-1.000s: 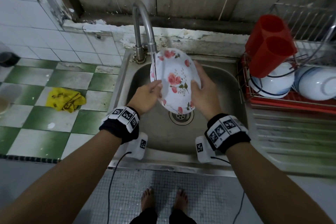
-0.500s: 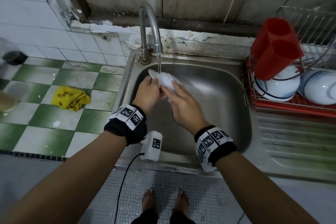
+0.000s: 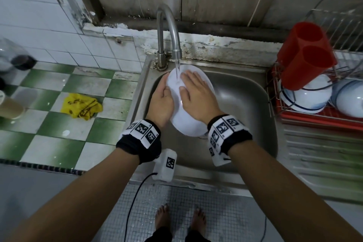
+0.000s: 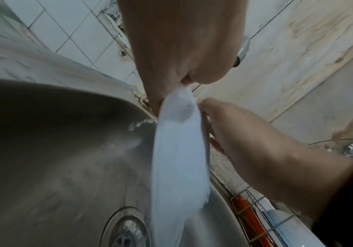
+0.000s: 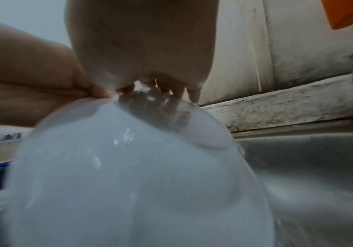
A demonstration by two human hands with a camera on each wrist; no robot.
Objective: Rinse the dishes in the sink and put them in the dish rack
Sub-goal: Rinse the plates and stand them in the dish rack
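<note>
Two bowls [image 3: 306, 95] racked (right); left hand [image 3: 162, 97] gripping plate [image 3: 188, 120], right hand [image 3: 198, 96] flat.

The plate [image 3: 188, 124] looked like glossy white ceramic or plastic, wet and smooth. The sink [image 3: 245, 104] was brushed stainless steel with a dull sheen, and the tap [image 3: 169, 23] polished metal. The dish rack [image 3: 275, 76] was thin metal wire over red plastic. The cloth [image 3: 80, 106] was crumpled, stained yellow fabric on worn glazed tiles [image 3: 59, 139].
</note>
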